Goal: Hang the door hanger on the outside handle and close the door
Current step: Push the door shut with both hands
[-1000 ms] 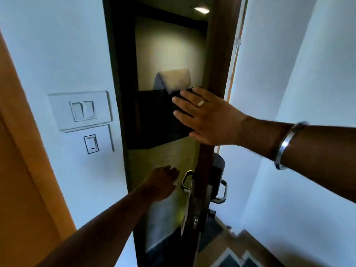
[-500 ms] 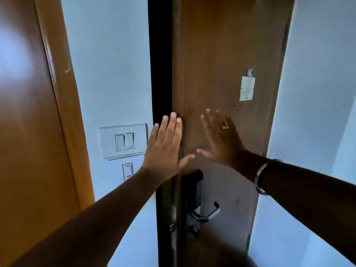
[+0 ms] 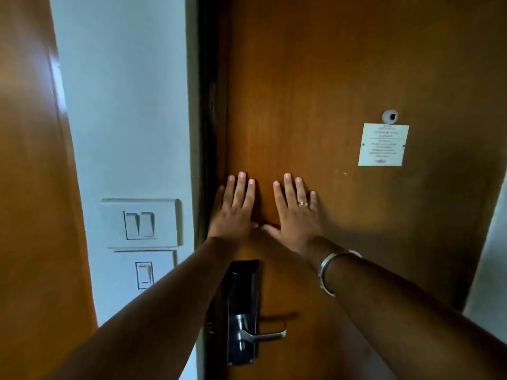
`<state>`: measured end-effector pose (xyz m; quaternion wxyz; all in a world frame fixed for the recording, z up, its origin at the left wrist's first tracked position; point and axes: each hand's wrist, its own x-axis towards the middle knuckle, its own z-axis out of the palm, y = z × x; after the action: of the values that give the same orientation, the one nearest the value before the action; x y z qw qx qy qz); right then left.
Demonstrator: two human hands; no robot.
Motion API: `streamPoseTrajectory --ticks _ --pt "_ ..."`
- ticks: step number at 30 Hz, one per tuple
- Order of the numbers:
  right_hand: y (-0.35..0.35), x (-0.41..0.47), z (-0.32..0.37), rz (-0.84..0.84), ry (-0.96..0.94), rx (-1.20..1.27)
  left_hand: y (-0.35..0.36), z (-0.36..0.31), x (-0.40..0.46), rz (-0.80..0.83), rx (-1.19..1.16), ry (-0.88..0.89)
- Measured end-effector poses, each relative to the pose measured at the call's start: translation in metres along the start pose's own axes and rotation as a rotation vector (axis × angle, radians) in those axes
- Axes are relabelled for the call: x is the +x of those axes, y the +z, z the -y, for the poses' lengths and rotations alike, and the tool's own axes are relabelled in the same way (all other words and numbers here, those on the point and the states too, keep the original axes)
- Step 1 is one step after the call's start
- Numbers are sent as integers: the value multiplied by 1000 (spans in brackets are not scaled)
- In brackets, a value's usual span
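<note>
The brown wooden door (image 3: 343, 78) fills the middle and right of the head view and sits flush in its dark frame (image 3: 210, 105). Both palms lie flat on it near the latch edge. My left hand (image 3: 236, 209) rests with fingers spread beside the frame, and my right hand (image 3: 297, 212), wearing a ring, lies just to its right. Below them is the black lock plate with the inside metal handle (image 3: 263, 335). No door hanger shows in this view.
A white notice card (image 3: 382, 145) hangs under the peephole (image 3: 390, 116). On the white wall to the left are a double light switch (image 3: 140, 224) and a single switch (image 3: 144, 275). A second wooden panel (image 3: 30, 187) stands at far left.
The door has swung from wide open to shut in its frame. My left hand rose from the handle to the door face, and both palms now press flat side by side.
</note>
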<state>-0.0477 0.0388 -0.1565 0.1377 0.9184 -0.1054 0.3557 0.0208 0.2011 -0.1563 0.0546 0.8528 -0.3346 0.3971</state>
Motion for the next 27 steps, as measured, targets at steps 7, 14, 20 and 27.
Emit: streamPoseTrajectory --ticks 7,14,20,27 --pt "45 41 -11 -4 -58 76 42 1 37 141 -113 -215" --pt "69 62 -18 -16 -89 110 70 3 61 134 -41 -276" --pt "77 70 -31 27 -147 58 83 8 73 156 -20 -300" --pt "77 67 -37 17 -168 21 85 9 71 116 -13 -261"
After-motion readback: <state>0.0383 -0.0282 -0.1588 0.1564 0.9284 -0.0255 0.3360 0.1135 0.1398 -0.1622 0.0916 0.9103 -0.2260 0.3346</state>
